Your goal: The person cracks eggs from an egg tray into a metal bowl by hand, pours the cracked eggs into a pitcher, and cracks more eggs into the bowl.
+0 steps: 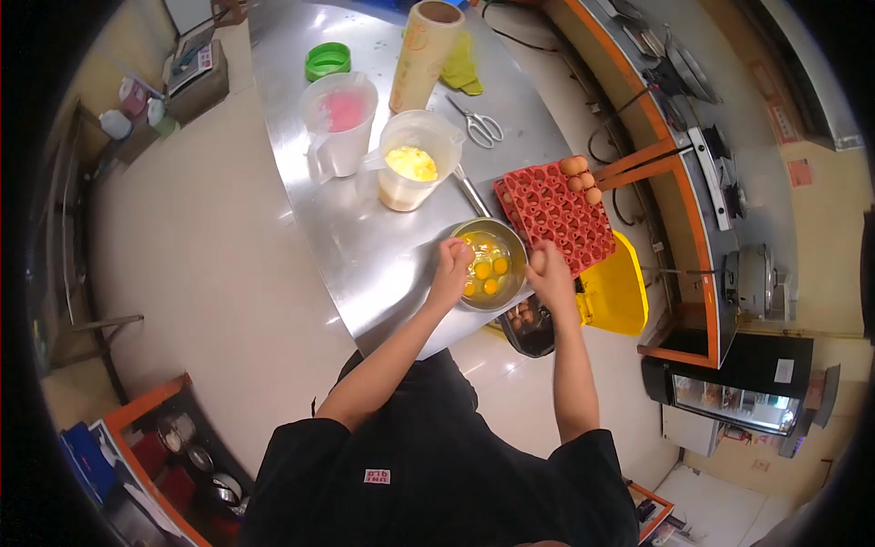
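A metal saucepan [499, 297] with several cracked eggs in it, yolks whole, stands near the edge of the steel table. At its left rim my left hand [452, 264] is closed, fingers curled round what looks like an egg. Beyond the right rim my right hand [549, 273] is closed on a brown egg [538, 263]. A red egg tray [556, 214] lies just past that hand, with several brown eggs [581, 173] at its far corner. Below the table edge, a black bin [538, 339] holds eggshells.
On the steel table [319, 246] stand a pitcher with yellow contents [410, 169], a pitcher with pink contents [342, 128], a film roll [426, 55], a green lid [328, 61] and scissors [483, 128]. A yellow bin lid [620, 287] hangs beside the tray.
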Action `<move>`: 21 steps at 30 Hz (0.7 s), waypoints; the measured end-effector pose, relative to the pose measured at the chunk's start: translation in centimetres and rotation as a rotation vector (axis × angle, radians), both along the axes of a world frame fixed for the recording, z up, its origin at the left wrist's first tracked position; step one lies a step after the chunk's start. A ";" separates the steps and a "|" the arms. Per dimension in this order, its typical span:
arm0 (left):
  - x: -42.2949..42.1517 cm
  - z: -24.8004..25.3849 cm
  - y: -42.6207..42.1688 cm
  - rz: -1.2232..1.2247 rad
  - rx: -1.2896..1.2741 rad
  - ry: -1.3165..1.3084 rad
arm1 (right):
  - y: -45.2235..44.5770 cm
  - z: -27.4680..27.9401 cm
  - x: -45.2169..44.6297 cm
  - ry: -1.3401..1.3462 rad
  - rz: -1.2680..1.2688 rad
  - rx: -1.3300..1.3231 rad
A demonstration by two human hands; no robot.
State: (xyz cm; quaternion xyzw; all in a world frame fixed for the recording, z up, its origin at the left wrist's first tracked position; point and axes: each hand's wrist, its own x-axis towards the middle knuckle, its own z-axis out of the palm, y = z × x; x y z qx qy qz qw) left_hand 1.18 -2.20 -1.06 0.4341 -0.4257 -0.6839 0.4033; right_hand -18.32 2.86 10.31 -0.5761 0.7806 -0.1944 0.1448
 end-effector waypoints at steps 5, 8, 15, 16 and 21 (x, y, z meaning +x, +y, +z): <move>0.1 0.8 -0.5 -0.011 0.061 -0.013 | 6.2 4.0 -7.1 0.120 -0.023 0.284; 0.1 1.1 -0.6 -0.002 0.085 -0.004 | 5.5 3.5 -11.6 0.153 -0.079 0.224; -0.1 1.8 -0.3 -0.024 0.080 -0.007 | -9.4 -2.4 -21.0 0.183 -0.240 -0.170; -0.1 2.0 -0.3 -0.031 0.074 -0.014 | -11.1 -3.3 -21.7 0.223 -0.241 -0.150; -0.5 1.6 -0.2 0.005 0.061 -0.040 | -13.2 -4.2 -22.9 0.086 -0.248 -0.072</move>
